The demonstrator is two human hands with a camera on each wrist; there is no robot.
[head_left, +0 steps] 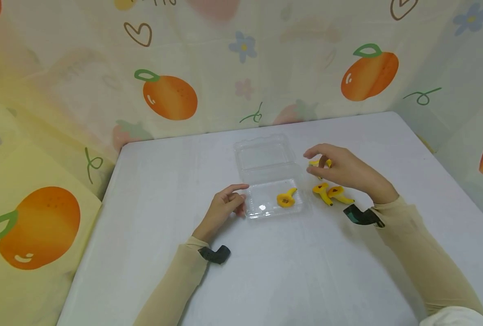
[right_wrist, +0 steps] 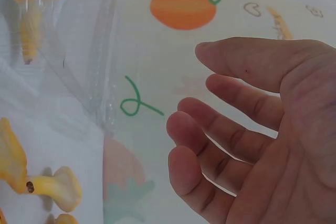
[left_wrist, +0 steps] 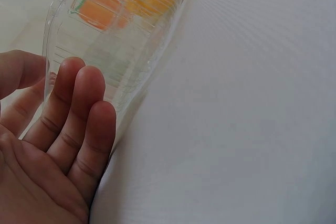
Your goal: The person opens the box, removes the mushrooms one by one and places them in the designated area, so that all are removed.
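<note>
A clear plastic clamshell box [head_left: 261,211] lies on the table with its lid spread away from me. One yellow, trumpet-shaped mushroom [head_left: 285,199] with a dark centre lies inside the base. My left hand [head_left: 222,209] is at the box's left side, fingertips at its rim and wall; the left wrist view shows three loosely bent fingers [left_wrist: 89,111] along the clear wall. Right of the box, my right hand [head_left: 343,170] hovers with thumb and fingers apart and nothing between them. Below it is a mushroom [head_left: 328,163], partly hidden; nearer me lie two more mushrooms [head_left: 322,192].
The box's transparent lid [head_left: 265,154] lies toward the back of the white-covered table [head_left: 164,181]. Behind the table hangs a fruit-patterned cloth [head_left: 286,81], with more of it at both sides. A dark strap piece [head_left: 363,216] sits at my right wrist.
</note>
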